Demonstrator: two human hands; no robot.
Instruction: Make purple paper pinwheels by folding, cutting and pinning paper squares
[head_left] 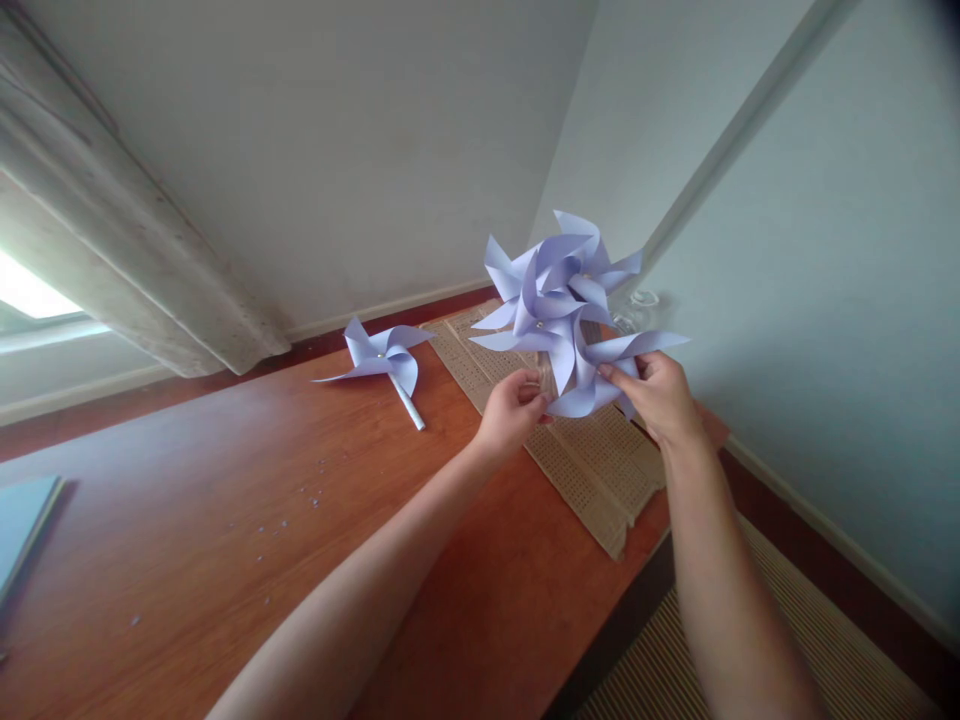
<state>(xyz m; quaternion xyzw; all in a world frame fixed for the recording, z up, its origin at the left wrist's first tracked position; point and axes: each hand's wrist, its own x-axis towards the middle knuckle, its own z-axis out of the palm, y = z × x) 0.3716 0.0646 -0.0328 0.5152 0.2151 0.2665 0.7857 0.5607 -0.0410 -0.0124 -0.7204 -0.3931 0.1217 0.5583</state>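
Both hands up on a bunch of white paper pinwheels (564, 300), held above the far right corner of the table.

L hand (510, 412) pinches shut near the stems under the bunch; R hand (658, 395) has fingers closed on a lower blade tip — both clamped on paper. The bunch hangs over a beige woven mat (600, 460) that runs to the table's right edge w/ one end reaching that edge. Behind the blades, a clear glass vase (634, 310) stands tight vs. the wall corner — little room there. One more pinwheel (382, 358) lies flat near the back edge, well apart to the left, stick pointing toward the camera. Wooden table (225, 520) is mostly bare mid & left, w/ small paper specks; a blue-grey book (22, 520) sits at the far left edge.
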